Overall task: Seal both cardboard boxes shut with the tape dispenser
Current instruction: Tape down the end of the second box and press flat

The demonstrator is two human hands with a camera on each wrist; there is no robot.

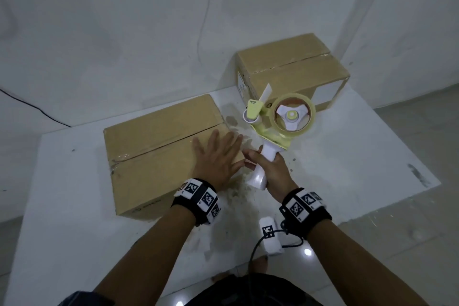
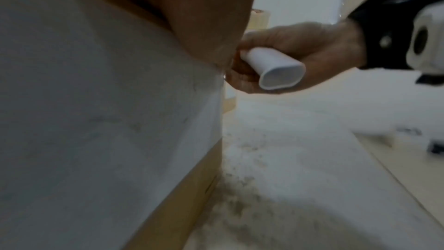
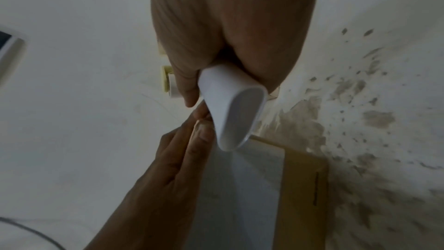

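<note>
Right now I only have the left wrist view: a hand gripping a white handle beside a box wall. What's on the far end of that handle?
Observer: A tape dispenser, with a yellow-green frame and a clear roll. The right hand grips its handle, with the roll end pointing away from the person.
Operator: Where's the other hand?
Observer: The left hand lies flat on top of the near box, fingers straight, near its right edge.
Operator: Second box?
Observer: The far box sits behind the dispenser, top flaps down.
</note>
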